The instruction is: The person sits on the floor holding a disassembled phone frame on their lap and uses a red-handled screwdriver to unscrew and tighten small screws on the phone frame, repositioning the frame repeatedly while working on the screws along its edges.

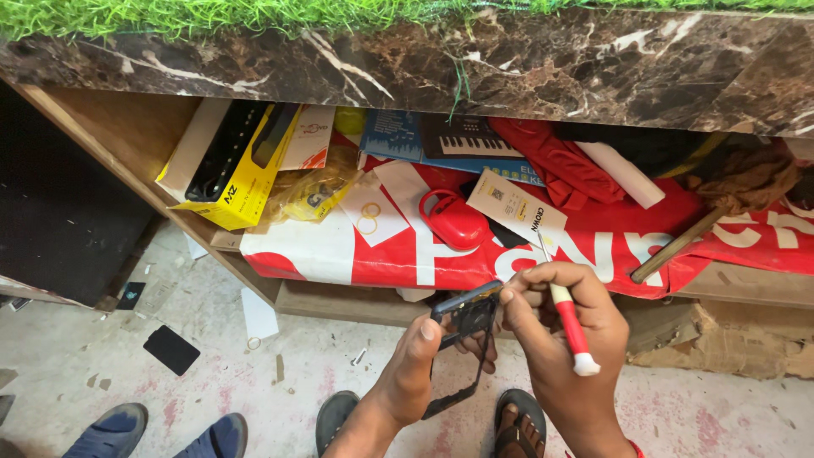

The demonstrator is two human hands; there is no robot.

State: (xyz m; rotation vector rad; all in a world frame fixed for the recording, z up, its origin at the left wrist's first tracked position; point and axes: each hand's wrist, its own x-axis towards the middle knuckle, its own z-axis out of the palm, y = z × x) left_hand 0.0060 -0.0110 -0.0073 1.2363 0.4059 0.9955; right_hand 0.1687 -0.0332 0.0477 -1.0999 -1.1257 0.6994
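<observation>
- While the camera looked down from head height, two bare hands met at the lower middle of the frame, above a dusty concrete floor (339, 339).
- The left hand (415, 365) gripped a black phone frame (462, 326) with thumb and fingers closed around its upper end; the frame hung down from the hand, with floor showing through it.
- The right hand (564, 339) had its fingers clenched around a red-and-white screwdriver (570, 326), white cap toward the bottom of the frame, thin metal shaft pointing up past the fingers.
- The two hands were touching, the right just beside the phone frame's top edge.
- Behind them, across the middle of the frame, an open wooden shelf (110, 136) sat under a dark marble counter (509, 59), with a strip of green artificial grass (212, 13) along the top edge.
- On the shelf lay a red-and-white plastic sheet (381, 250), a yellow box (233, 170) at upper left, a red mouse-shaped case (454, 220), a white card (513, 208) and a wooden stick (678, 246) at right.
- At the bottom edge, sandalled feet (517, 424) stood below the hands, and blue shoes (161, 432) showed at lower left.
- A black rectangular piece (171, 349) lay on the floor at left.
</observation>
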